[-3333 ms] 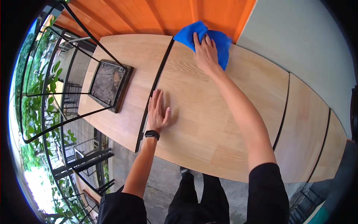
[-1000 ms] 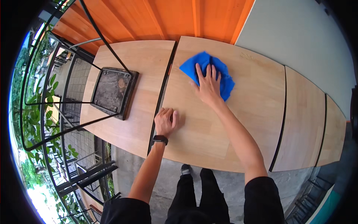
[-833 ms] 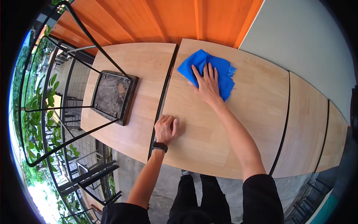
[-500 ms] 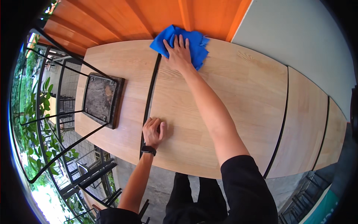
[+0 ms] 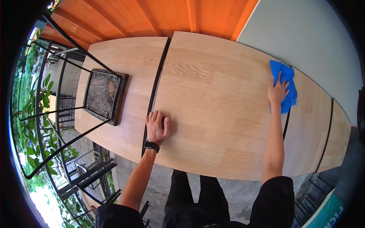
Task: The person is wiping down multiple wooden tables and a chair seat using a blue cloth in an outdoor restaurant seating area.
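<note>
Right hand (image 5: 278, 94) splayed over blue cloth (image 5: 290, 78), left hand (image 5: 156, 128) loosely unclenched, both palms hidden

Your right hand (image 5: 278, 92) lies with fingers spread on a blue cloth (image 5: 289, 79) at the upper right of the frame, while your left hand (image 5: 156, 127) rests left of centre on the wooden tabletop (image 5: 213, 114), near an upturned stool (image 5: 102, 94) at left.

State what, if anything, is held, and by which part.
Nothing is visibly clasped: the right hand lies spread on the left part of the blue cloth; the left hand rests on the table.
</note>
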`<state>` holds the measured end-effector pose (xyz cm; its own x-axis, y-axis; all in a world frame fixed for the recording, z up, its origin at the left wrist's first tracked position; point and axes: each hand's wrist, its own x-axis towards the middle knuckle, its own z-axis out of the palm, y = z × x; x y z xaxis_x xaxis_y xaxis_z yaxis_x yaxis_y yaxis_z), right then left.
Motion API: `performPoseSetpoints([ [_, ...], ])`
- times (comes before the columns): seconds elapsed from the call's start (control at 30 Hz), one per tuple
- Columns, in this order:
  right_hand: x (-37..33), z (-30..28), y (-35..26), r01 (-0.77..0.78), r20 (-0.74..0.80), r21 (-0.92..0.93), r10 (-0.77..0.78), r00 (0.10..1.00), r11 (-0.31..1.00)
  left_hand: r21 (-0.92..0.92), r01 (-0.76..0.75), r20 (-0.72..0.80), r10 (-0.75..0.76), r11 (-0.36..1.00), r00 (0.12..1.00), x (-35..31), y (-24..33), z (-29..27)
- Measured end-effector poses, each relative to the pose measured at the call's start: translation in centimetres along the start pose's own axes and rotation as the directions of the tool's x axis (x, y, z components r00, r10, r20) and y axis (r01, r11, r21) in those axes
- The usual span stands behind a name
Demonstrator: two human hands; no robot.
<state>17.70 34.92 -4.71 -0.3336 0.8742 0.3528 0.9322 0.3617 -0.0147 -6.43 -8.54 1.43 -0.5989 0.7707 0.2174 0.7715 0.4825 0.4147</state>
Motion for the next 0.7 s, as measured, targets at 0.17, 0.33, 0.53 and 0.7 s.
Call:
performPoseSetpoints([
  [0.17, -2.7, -3.4, -19.1, 0.266, 0.010, 0.313, -0.283, 0.959, 0.912, -0.010, 0.010, 0.026, -0.010, 1.000, 1.000, -0.5, -0.9, -0.6],
  [0.33, -5.6, -6.3, -35.9, 0.353, 0.131, 0.628, -0.541, 0.831, 0.694, -0.003, -0.003, 0.032, 0.003, 1.000, 0.999, -0.7, -1.0, -0.4],
  [0.53, -3.7, -4.7, -34.9, 0.507, -0.062, 0.565, -0.579, 0.813, 0.651, -0.010, -0.009, 0.033, 0.010, 1.000, 0.999, -0.3, -0.5, -0.7],
  [0.7, -2.7, -2.1, -30.9, 0.517, -0.087, 0.499, -0.554, 0.828, 0.695, -0.022, -0.035, 0.052, 0.036, 0.999, 0.998, -0.3, -0.9, -0.2],
])
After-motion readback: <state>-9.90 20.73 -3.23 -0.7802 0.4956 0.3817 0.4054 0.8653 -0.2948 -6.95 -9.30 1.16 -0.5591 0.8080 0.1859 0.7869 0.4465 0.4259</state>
